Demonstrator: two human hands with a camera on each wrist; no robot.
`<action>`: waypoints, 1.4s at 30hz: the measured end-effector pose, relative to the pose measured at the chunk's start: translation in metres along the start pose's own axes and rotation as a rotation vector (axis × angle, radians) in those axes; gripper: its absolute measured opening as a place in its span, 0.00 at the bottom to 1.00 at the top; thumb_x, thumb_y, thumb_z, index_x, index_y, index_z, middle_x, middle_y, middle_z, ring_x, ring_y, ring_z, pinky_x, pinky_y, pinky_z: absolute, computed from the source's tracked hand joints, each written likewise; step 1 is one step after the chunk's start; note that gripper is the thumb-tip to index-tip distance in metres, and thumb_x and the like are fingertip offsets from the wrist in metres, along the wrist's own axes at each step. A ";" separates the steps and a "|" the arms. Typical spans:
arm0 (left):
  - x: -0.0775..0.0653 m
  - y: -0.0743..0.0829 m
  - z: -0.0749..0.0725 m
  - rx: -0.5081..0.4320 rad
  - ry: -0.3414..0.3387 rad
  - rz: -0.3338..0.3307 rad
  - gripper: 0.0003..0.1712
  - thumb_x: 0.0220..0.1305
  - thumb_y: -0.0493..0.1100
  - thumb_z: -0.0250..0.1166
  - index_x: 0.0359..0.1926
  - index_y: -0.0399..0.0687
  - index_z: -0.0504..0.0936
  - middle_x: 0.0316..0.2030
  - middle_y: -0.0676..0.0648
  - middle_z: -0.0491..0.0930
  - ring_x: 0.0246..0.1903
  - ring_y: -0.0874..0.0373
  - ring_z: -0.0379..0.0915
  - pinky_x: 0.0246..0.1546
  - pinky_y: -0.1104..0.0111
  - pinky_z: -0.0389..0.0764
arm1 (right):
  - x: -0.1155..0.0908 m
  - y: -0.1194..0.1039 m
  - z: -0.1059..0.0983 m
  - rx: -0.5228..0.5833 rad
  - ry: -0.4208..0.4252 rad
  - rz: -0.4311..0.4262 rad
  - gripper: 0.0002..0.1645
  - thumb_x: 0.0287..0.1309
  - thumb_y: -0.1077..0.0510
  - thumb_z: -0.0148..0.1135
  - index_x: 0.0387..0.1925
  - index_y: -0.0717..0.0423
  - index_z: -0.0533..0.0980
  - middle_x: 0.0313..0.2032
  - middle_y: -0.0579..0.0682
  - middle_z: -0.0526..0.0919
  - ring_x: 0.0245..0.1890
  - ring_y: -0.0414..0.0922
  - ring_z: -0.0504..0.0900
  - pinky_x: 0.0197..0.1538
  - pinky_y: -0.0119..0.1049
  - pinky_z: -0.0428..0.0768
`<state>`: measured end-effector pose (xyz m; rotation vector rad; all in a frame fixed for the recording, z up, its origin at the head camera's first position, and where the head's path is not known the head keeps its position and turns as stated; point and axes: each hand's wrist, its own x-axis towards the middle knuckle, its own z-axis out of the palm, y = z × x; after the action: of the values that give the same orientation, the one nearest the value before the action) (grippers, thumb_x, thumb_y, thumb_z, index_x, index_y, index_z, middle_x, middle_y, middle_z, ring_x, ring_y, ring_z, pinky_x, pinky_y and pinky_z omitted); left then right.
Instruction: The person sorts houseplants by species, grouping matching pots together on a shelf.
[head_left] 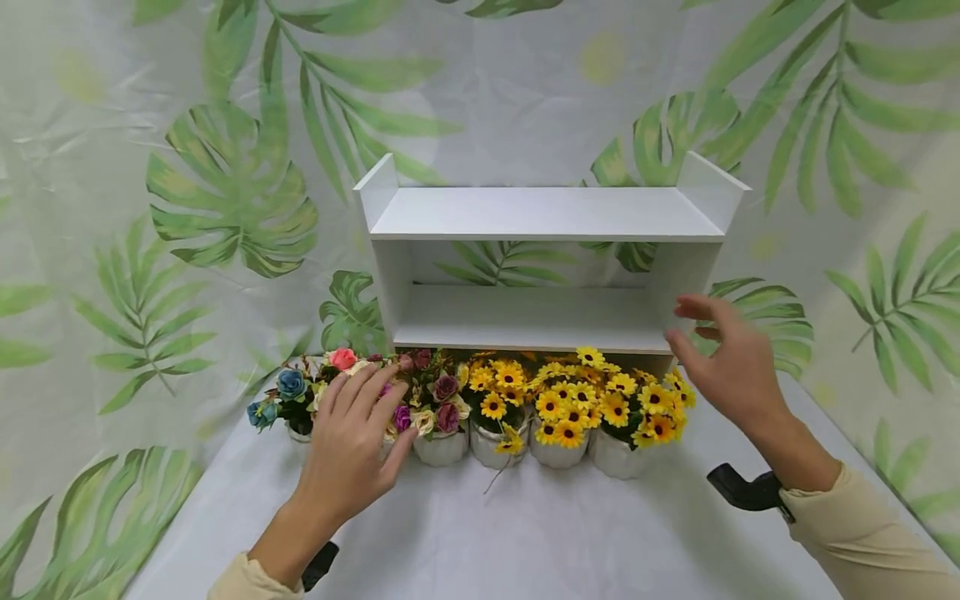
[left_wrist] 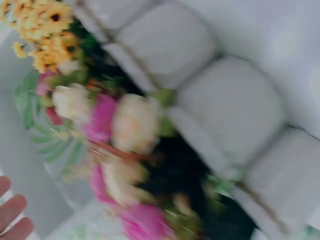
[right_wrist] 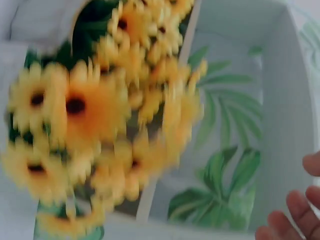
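Note:
My left hand [head_left: 348, 442] hovers over the rose pots at the left, its fingers spread and holding nothing. Blue roses [head_left: 291, 385], a coral rose [head_left: 342, 359] and mauve roses [head_left: 446, 388] show around it; some blooms are hidden behind the fingers. In the left wrist view, magenta and cream roses [left_wrist: 134, 122] rise from white fabric-like pots [left_wrist: 232, 107]. Beside the shelf's right side panel, my right hand [head_left: 731, 367] is raised with fingers loosely bent and nothing in them. Yellow sunflowers [head_left: 570, 408] stand in white pots to its left, blurred in the right wrist view.
A white two-tier shelf [head_left: 525, 312] with raised side panels stands behind the row of pots. Its boards bear nothing. A white cloth [head_left: 525, 533] covers the table, and a leaf-printed backdrop [head_left: 517, 100] hangs behind. Dark wrist mounts [head_left: 750, 487] sit on both forearms.

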<state>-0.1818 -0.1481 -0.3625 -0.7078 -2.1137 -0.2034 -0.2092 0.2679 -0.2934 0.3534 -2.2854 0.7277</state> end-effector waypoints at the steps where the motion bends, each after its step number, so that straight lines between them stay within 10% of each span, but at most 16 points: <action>1: -0.007 -0.004 -0.004 -0.009 -0.003 -0.006 0.27 0.60 0.52 0.67 0.53 0.38 0.81 0.59 0.38 0.78 0.60 0.39 0.71 0.62 0.42 0.68 | 0.003 0.004 -0.004 0.001 0.006 0.040 0.26 0.60 0.64 0.66 0.60 0.66 0.72 0.52 0.65 0.80 0.51 0.60 0.79 0.47 0.13 0.72; 6: -0.031 -0.022 -0.019 -0.028 -0.013 -0.037 0.32 0.75 0.59 0.46 0.50 0.36 0.82 0.55 0.37 0.80 0.57 0.39 0.72 0.60 0.46 0.67 | 0.019 0.020 -0.017 0.011 -0.007 0.245 0.29 0.67 0.55 0.60 0.63 0.67 0.67 0.57 0.65 0.75 0.55 0.60 0.75 0.42 0.08 0.64; 11: -0.043 -0.036 -0.028 -0.032 0.014 -0.079 0.34 0.75 0.60 0.46 0.48 0.33 0.82 0.52 0.35 0.81 0.55 0.37 0.72 0.58 0.46 0.67 | 0.035 0.029 -0.017 0.027 -0.034 0.359 0.37 0.67 0.48 0.57 0.70 0.62 0.60 0.63 0.64 0.71 0.59 0.60 0.75 0.41 0.14 0.65; 18: -0.057 -0.058 -0.035 -0.051 0.034 -0.238 0.35 0.73 0.62 0.48 0.49 0.31 0.81 0.52 0.33 0.80 0.55 0.35 0.71 0.55 0.44 0.69 | 0.060 0.032 -0.008 0.035 -0.111 0.398 0.41 0.69 0.42 0.50 0.75 0.58 0.54 0.68 0.67 0.67 0.60 0.69 0.75 0.52 0.64 0.79; 27: -0.085 -0.093 -0.035 -0.115 0.177 -0.580 0.21 0.52 0.31 0.68 0.49 0.27 0.80 0.49 0.29 0.79 0.49 0.33 0.71 0.48 0.50 0.68 | 0.080 0.045 0.000 0.027 0.041 0.378 0.32 0.69 0.47 0.51 0.69 0.56 0.66 0.65 0.61 0.75 0.59 0.62 0.79 0.56 0.61 0.78; 30: -0.094 -0.098 -0.035 -0.108 0.064 -0.829 0.18 0.59 0.33 0.64 0.50 0.29 0.80 0.50 0.29 0.77 0.47 0.35 0.71 0.44 0.51 0.68 | 0.080 0.049 0.000 0.002 0.084 0.377 0.29 0.67 0.48 0.53 0.65 0.56 0.70 0.60 0.60 0.79 0.50 0.49 0.85 0.47 0.34 0.85; 33: -0.100 -0.107 -0.032 -0.134 -0.191 -1.065 0.19 0.64 0.38 0.60 0.53 0.32 0.79 0.51 0.29 0.76 0.48 0.36 0.73 0.42 0.52 0.70 | 0.080 0.051 -0.001 -0.018 0.108 0.385 0.28 0.66 0.49 0.55 0.63 0.58 0.72 0.57 0.61 0.81 0.40 0.38 0.84 0.35 0.13 0.71; 37: -0.106 -0.121 -0.022 -0.236 -0.509 -1.191 0.26 0.67 0.44 0.57 0.60 0.32 0.73 0.58 0.28 0.74 0.54 0.34 0.73 0.47 0.50 0.75 | 0.080 0.046 0.000 -0.017 0.130 0.396 0.27 0.66 0.52 0.54 0.62 0.61 0.72 0.57 0.62 0.81 0.45 0.48 0.85 0.40 0.22 0.75; 42: -0.108 -0.124 -0.009 -0.345 -0.574 -1.229 0.33 0.67 0.46 0.59 0.66 0.31 0.65 0.64 0.28 0.68 0.60 0.33 0.69 0.51 0.53 0.76 | 0.082 0.045 0.003 0.000 0.133 0.409 0.27 0.66 0.53 0.54 0.63 0.59 0.70 0.58 0.61 0.80 0.52 0.60 0.83 0.53 0.52 0.82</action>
<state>-0.1954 -0.2985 -0.4288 0.5347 -2.8362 -1.1472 -0.2892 0.2988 -0.2564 -0.1665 -2.2518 0.9222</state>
